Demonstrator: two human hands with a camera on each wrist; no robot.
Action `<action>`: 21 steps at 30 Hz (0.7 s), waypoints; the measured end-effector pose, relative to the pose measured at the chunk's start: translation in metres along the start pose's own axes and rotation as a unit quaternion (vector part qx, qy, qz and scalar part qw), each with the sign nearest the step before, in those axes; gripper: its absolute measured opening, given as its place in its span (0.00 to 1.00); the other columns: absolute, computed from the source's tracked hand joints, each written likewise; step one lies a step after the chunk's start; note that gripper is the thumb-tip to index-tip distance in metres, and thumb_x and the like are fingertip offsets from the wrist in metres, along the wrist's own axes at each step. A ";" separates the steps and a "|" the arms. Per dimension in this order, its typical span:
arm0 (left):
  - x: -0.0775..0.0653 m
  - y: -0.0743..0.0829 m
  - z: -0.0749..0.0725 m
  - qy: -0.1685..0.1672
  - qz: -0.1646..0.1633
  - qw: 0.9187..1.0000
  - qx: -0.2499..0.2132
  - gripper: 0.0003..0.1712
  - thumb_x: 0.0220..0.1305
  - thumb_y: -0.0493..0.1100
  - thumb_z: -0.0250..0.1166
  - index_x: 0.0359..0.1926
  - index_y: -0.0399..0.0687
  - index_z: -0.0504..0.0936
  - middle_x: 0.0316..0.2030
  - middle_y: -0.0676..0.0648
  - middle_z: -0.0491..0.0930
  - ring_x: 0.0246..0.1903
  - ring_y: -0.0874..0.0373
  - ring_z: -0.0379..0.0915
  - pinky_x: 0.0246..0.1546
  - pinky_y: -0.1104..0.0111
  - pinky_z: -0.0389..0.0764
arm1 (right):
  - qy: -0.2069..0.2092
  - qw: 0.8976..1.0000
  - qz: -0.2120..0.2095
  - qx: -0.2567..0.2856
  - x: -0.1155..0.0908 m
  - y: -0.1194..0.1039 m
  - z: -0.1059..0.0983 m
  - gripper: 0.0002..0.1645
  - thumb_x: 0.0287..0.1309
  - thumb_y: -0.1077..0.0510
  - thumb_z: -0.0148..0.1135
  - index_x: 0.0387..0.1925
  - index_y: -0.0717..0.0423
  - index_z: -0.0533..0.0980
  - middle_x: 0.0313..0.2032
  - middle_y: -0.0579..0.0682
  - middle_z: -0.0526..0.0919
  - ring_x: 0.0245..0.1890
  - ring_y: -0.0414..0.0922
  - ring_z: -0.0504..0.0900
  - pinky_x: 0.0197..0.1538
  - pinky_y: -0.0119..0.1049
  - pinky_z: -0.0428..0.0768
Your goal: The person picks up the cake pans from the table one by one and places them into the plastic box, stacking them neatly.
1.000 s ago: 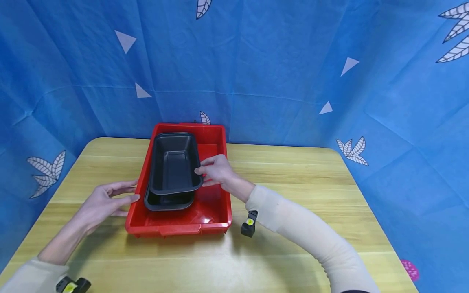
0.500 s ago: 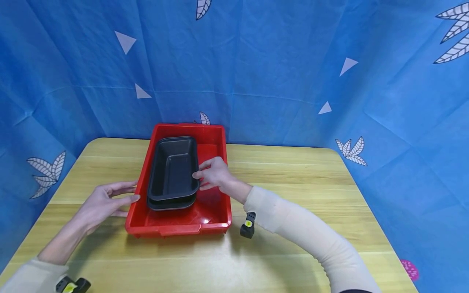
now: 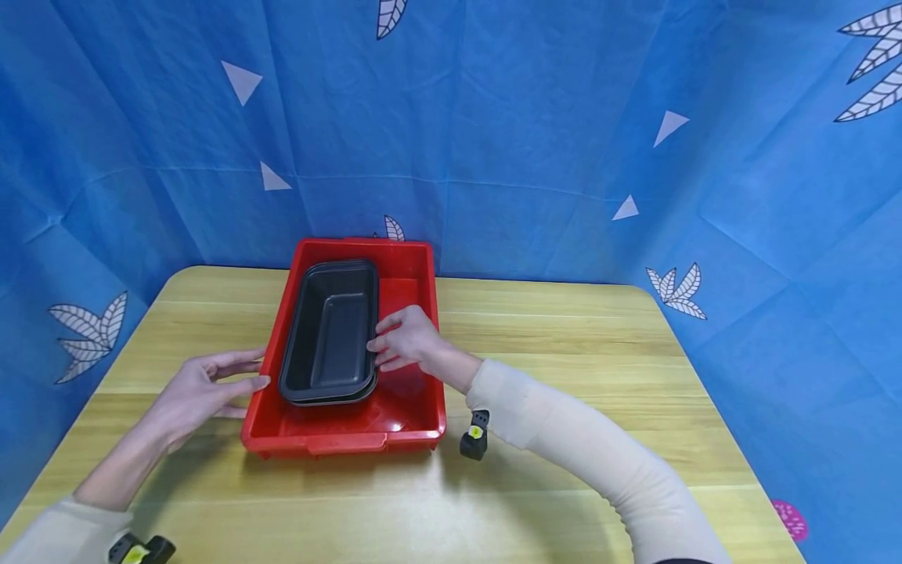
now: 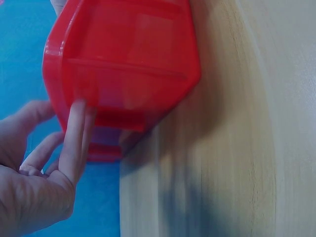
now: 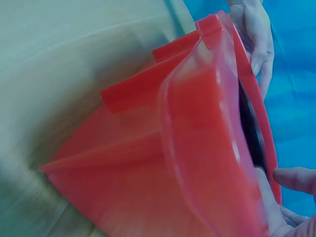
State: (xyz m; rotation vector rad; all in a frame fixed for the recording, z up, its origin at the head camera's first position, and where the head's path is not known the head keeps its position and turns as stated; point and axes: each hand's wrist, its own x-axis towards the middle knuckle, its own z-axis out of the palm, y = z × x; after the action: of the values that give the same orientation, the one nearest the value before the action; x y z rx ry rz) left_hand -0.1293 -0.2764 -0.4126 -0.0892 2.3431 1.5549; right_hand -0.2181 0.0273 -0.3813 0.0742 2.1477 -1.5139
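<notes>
Two black loaf pans are stacked in a red plastic bin [image 3: 416,407], toward its left side. The upper loaf pan [image 3: 338,337] covers most of the lower one, whose rim shows along the near end. My right hand [image 3: 409,341] pinches the upper pan's right rim, thumb on the inner side and fingers outside. In the right wrist view only a dark strip of loaf pan [image 5: 251,126] shows behind the bin wall. My left hand [image 3: 200,392] touches the bin's left side, its straight fingers against the outer wall [image 4: 118,84] and the thumb at the rim.
The bin stands on a light wooden table [image 3: 564,329], left of the middle and close to the back edge. Behind and beside the table hangs a blue cloth [image 3: 535,117] with white leaf and triangle prints.
The upper loaf pan has come down and toward me, from tilted over the lower pan to nested in it. My right hand moved with it. My left hand and the bin stayed put.
</notes>
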 end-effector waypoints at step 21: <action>0.001 0.006 -0.002 0.009 0.013 0.999 0.045 0.42 0.73 0.51 0.68 0.78 0.36 0.65 0.71 0.26 0.71 0.43 0.60 0.89 0.43 0.60 0.93 | 0.008 0.999 -0.043 0.033 -0.012 -0.001 -0.066 0.24 0.67 0.56 0.69 0.63 0.56 0.80 0.55 0.58 0.90 0.40 0.46 0.93 0.53 0.45 0.92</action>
State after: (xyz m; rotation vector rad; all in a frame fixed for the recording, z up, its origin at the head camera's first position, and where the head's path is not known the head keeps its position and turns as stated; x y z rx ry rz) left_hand -0.1322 -0.2760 -0.4070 -0.0503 2.4332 1.4639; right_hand -0.2321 0.0889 -0.3587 0.0189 2.1379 -1.6387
